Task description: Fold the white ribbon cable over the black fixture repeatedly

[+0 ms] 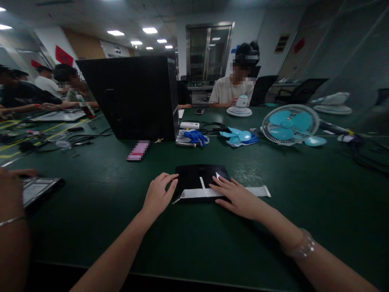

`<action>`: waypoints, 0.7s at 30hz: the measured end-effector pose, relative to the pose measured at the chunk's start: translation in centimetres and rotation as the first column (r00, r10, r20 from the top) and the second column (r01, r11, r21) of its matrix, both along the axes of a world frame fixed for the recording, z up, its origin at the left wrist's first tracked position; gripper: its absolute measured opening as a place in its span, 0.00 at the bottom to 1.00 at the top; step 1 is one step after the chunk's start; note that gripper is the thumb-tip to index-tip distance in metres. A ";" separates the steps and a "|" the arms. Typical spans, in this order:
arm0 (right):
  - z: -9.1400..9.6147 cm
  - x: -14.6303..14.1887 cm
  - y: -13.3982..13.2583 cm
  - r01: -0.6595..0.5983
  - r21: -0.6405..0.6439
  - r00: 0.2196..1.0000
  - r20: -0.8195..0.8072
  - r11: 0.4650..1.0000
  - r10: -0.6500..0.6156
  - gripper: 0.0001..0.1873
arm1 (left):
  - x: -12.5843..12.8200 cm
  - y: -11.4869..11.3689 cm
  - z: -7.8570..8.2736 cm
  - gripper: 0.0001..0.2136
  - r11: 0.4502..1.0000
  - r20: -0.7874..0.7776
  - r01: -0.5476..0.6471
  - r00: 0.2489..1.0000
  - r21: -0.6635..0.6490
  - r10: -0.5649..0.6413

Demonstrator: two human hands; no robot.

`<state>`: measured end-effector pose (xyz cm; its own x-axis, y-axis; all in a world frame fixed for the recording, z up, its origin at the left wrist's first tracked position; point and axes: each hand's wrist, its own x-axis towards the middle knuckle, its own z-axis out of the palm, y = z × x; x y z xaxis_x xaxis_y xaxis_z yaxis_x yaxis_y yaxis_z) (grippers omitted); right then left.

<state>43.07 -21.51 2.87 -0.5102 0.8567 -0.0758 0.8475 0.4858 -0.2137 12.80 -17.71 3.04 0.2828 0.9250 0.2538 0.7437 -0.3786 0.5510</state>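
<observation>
A flat black rectangular panel (194, 176) lies on the dark green table (212, 243) in front of me. A white ribbon cable (257, 191) runs along its near edge and sticks out to the right. My left hand (158, 196) sits at the panel's left edge with its fingers curled, thumb and forefinger pinched near the corner. My right hand (236, 196) lies flat on the panel's right part, fingers stretched out over the ribbon cable. A clear bracelet circles my right wrist.
A tall black computer case (133, 97) stands behind the panel. Blue gloves (197, 137), loose blue fan blades (238, 136) and a blue desk fan (290, 123) lie farther back. A pink phone (138, 151) lies left of centre. Another person's arm (12, 227) is at far left; people sit opposite.
</observation>
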 end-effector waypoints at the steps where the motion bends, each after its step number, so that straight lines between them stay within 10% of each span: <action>1: 0.1 0.0 0.0 0.002 0.000 1.000 0.010 1.000 -0.002 0.32 | -0.1 0.1 -0.1 0.20 1.000 0.010 -0.002 1.000 0.009 0.002; 13: -0.3 2.9 0.5 0.157 0.011 0.983 0.094 0.988 -0.157 0.33 | -0.7 0.6 -0.9 0.19 1.000 0.060 -0.008 0.998 0.019 0.007; 21: -1.7 12.6 2.5 0.556 0.091 0.804 0.190 0.826 -0.563 0.32 | -0.9 0.9 -1.4 0.19 1.000 0.085 0.018 0.996 -0.016 -0.016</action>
<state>55.67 -18.98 1.13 0.0819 0.9923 -0.0932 0.9966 -0.0825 -0.0033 11.88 -16.79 1.63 0.2765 0.9247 0.2619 0.6873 -0.3807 0.6186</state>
